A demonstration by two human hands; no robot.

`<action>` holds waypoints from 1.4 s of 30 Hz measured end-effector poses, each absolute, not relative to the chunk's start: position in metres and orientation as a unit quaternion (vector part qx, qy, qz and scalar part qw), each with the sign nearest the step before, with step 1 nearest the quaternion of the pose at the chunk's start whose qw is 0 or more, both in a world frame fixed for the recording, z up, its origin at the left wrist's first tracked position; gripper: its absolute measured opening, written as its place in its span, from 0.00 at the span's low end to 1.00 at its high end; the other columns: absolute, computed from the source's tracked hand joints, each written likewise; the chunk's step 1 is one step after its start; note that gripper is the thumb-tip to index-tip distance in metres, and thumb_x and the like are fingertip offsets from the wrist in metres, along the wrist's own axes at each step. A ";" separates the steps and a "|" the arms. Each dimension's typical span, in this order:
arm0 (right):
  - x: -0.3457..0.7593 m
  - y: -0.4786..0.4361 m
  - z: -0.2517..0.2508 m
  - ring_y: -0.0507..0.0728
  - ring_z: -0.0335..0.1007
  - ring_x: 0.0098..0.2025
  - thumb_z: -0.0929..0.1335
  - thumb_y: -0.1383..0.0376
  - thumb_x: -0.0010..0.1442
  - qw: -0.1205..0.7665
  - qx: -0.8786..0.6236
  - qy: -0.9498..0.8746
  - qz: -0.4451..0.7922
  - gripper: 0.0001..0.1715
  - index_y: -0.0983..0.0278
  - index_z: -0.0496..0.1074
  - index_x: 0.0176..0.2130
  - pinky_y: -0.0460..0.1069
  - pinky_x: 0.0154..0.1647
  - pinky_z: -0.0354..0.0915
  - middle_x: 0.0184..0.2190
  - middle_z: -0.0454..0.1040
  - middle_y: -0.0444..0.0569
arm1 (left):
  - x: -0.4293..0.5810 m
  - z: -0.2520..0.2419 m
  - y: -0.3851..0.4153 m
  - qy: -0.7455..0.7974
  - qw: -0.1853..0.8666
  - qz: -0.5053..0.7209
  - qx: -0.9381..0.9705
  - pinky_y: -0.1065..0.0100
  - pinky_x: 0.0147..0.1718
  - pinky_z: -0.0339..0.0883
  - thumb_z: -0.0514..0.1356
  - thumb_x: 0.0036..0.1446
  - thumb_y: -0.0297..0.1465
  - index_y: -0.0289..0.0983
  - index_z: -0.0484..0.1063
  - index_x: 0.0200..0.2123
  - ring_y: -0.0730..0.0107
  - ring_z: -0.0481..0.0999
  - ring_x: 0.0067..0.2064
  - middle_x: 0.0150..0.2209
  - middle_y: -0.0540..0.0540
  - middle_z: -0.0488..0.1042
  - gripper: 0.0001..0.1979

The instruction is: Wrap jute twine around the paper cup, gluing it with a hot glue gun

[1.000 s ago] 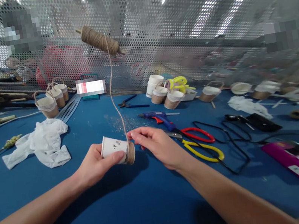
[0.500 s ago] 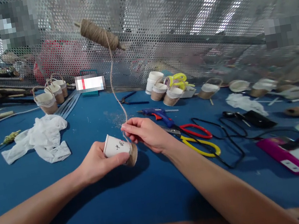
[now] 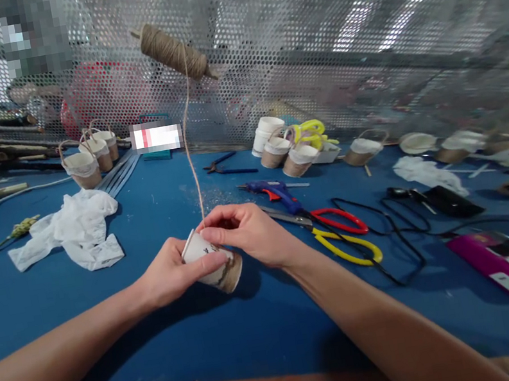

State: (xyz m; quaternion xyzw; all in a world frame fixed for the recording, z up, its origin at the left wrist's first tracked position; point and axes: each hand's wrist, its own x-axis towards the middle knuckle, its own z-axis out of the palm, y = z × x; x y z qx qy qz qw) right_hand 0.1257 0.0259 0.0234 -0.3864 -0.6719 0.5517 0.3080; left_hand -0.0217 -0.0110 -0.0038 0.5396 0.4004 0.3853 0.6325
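Left hand [image 3: 166,277]: fingers closed around tilted paper cup [image 3: 221,273], held above bench [image 3: 203,348], between front and back edges. Right hand [image 3: 255,234]: fingers pinched on twine [image 3: 195,181], against cup.

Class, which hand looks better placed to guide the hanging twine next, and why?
Probably the right hand: its fingers are at the twine's lower visible end, while the left hand is busy gripping the cup.
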 end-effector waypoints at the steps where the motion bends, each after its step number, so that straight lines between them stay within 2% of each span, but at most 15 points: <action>1: 0.125 0.025 0.023 0.49 0.64 0.29 0.69 0.64 0.48 0.304 -0.383 -0.676 0.552 0.07 0.66 0.72 0.29 0.46 0.31 0.59 0.26 0.71 0.43 | -0.021 -0.004 -0.011 0.403 0.630 0.385 0.541 0.76 0.20 0.54 0.61 0.44 0.33 0.32 0.70 0.16 0.79 0.59 0.20 0.17 0.53 0.64 0.11; 6: 0.124 0.023 0.022 0.49 0.64 0.29 0.68 0.65 0.49 0.287 -0.374 -0.683 0.558 0.06 0.66 0.70 0.30 0.47 0.32 0.59 0.27 0.70 0.44 | -0.021 -0.006 -0.010 0.420 0.620 0.369 0.551 0.75 0.18 0.49 0.60 0.45 0.35 0.32 0.66 0.14 0.80 0.54 0.19 0.15 0.54 0.59 0.15; 10: 0.123 0.026 0.021 0.48 0.60 0.26 0.70 0.65 0.47 0.285 -0.364 -0.688 0.560 0.07 0.66 0.68 0.29 0.45 0.29 0.58 0.24 0.67 0.41 | -0.021 -0.005 -0.011 0.422 0.625 0.357 0.551 0.76 0.17 0.46 0.60 0.44 0.35 0.32 0.63 0.12 0.81 0.51 0.18 0.14 0.55 0.56 0.17; 20: 0.121 0.033 0.024 0.46 0.59 0.24 0.71 0.66 0.46 0.251 -0.367 -0.652 0.614 0.08 0.66 0.69 0.27 0.42 0.25 0.57 0.22 0.66 0.40 | -0.019 -0.010 -0.008 0.413 0.650 0.348 0.535 0.76 0.20 0.53 0.60 0.44 0.34 0.30 0.69 0.17 0.81 0.57 0.19 0.15 0.54 0.63 0.13; 25: 0.111 0.080 0.033 0.44 0.54 0.18 0.64 0.61 0.55 0.292 -0.424 -0.632 0.580 0.12 0.67 0.66 0.28 0.42 0.15 0.52 0.24 0.67 0.44 | -0.018 -0.012 -0.010 0.370 0.669 0.340 0.549 0.76 0.21 0.56 0.60 0.46 0.35 0.30 0.71 0.17 0.79 0.61 0.20 0.17 0.51 0.67 0.14; 30: 0.091 0.145 0.065 0.42 0.51 0.16 0.59 0.62 0.61 0.351 -0.457 -0.639 0.511 0.14 0.67 0.62 0.27 0.41 0.12 0.50 0.28 0.69 0.47 | -0.017 -0.014 -0.011 0.360 0.680 0.330 0.546 0.75 0.22 0.57 0.60 0.46 0.38 0.29 0.73 0.20 0.78 0.62 0.20 0.17 0.49 0.68 0.16; 33: 0.081 0.175 0.088 0.43 0.56 0.18 0.59 0.63 0.61 0.378 -0.473 -0.659 0.447 0.13 0.69 0.64 0.30 0.41 0.15 0.55 0.28 0.68 0.45 | -0.016 -0.014 -0.010 0.357 0.685 0.325 0.546 0.75 0.21 0.57 0.61 0.45 0.39 0.29 0.73 0.19 0.79 0.61 0.19 0.16 0.50 0.67 0.16; 36: 0.077 0.190 0.099 0.49 0.66 0.29 0.61 0.62 0.60 0.377 -0.493 -0.682 0.386 0.12 0.68 0.65 0.41 0.47 0.27 0.65 0.34 0.69 0.47 | -0.015 -0.013 -0.010 0.364 0.685 0.322 0.543 0.76 0.19 0.55 0.62 0.43 0.40 0.30 0.72 0.16 0.81 0.58 0.17 0.14 0.52 0.64 0.17; 39: 0.080 0.187 0.090 0.53 0.67 0.37 0.62 0.62 0.59 0.329 -0.507 -0.718 0.345 0.16 0.67 0.64 0.45 0.52 0.36 0.66 0.41 0.68 0.50 | -0.015 -0.012 -0.010 0.361 0.695 0.323 0.532 0.76 0.19 0.56 0.62 0.41 0.41 0.29 0.72 0.17 0.80 0.59 0.17 0.15 0.51 0.65 0.18; 42: 0.088 0.165 0.065 0.53 0.68 0.37 0.62 0.62 0.59 0.245 -0.507 -0.759 0.326 0.15 0.67 0.65 0.44 0.52 0.36 0.66 0.40 0.68 0.49 | -0.015 -0.011 -0.011 0.355 0.703 0.327 0.522 0.75 0.20 0.57 0.63 0.40 0.43 0.29 0.73 0.18 0.79 0.61 0.18 0.16 0.50 0.67 0.19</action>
